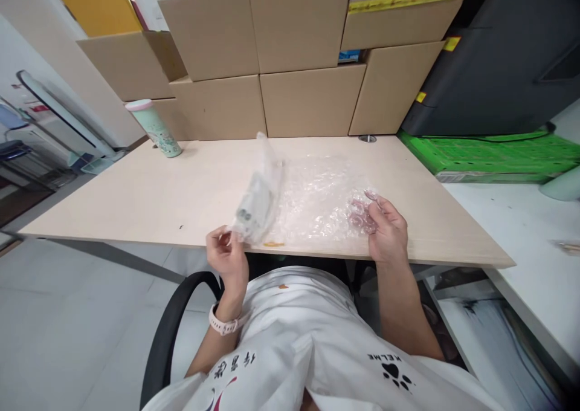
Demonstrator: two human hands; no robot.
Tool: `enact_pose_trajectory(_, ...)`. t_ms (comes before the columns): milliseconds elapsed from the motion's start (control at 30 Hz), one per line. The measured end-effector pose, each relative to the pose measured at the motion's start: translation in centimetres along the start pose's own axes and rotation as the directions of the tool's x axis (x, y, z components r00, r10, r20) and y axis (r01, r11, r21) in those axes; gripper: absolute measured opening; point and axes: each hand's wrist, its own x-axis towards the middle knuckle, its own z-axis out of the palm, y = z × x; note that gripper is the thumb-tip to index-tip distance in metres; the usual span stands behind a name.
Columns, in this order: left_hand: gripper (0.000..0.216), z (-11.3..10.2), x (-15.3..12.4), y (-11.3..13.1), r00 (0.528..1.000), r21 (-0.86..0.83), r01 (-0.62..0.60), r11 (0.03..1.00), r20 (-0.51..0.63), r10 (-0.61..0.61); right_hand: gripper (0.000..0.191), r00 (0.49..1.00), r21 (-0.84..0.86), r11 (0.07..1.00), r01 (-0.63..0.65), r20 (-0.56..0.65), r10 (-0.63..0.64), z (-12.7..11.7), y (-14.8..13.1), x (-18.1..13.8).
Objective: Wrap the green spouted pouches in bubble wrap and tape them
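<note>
A clear sheet of bubble wrap [312,193] lies over the middle of the table near its front edge. Toward its left end, a whitish object [252,208] with small dark round marks shows through a layer of the wrap; its kind is hard to make out. My left hand [228,255] pinches the wrap's edge beside that object, at the table's front edge. At the other end, my right hand [388,228] grips the right side of the wrap between thumb and fingers. A small orange-yellow strip [273,244] lies near the wrap's lower edge.
Stacked cardboard boxes [308,103] line the back of the table. A pale green tumbler [154,128] stands at the back left. On the right are a green crate-like panel [493,157], a large black case [493,66] and a white side table [512,211].
</note>
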Motion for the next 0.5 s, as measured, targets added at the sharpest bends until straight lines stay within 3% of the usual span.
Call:
enact_pose_trajectory(133, 0.039, -1.7, 0.8, 1.0, 0.985, 0.083, -0.034, 0.996, -0.168, 0.048, 0.046, 1.000, 0.003, 1.000, 0.002, -0.005, -0.002, 0.3, -0.2, -0.1)
enact_pose_trajectory(200, 0.036, -2.1, 1.0, 2.0, 0.980, 0.129, -0.116, 0.985, -0.145, 0.134, 0.047, 1.000, -0.008, 1.000, -0.004, -0.006, 0.004, 0.4, -0.1, -0.2)
enact_pose_trajectory(267, 0.029, -2.0, 1.2, 2.7, 0.975, 0.147, -0.221, 0.964, 0.033, 0.218, 0.049, 1.000, -0.011, 1.000, -0.007, -0.006, 0.007, 0.2, 0.0, -0.1)
enact_pose_trajectory(367, 0.023, -1.0, 1.8, 2.5, 0.909, 0.175, -0.321, 0.931, 0.332, 0.251, 0.055, 0.998, -0.032, 0.998, 0.048, -0.034, -0.049, -1.0, 0.2, 0.5)
enact_pose_trajectory(500, 0.030, 0.8, 2.0, 1.7, 0.852, 0.128, -0.280, 0.951, 0.489, 0.185, 0.060, 0.957, -0.154, 0.963, 0.223, -0.154, -0.246, -4.6, -0.1, 1.9)
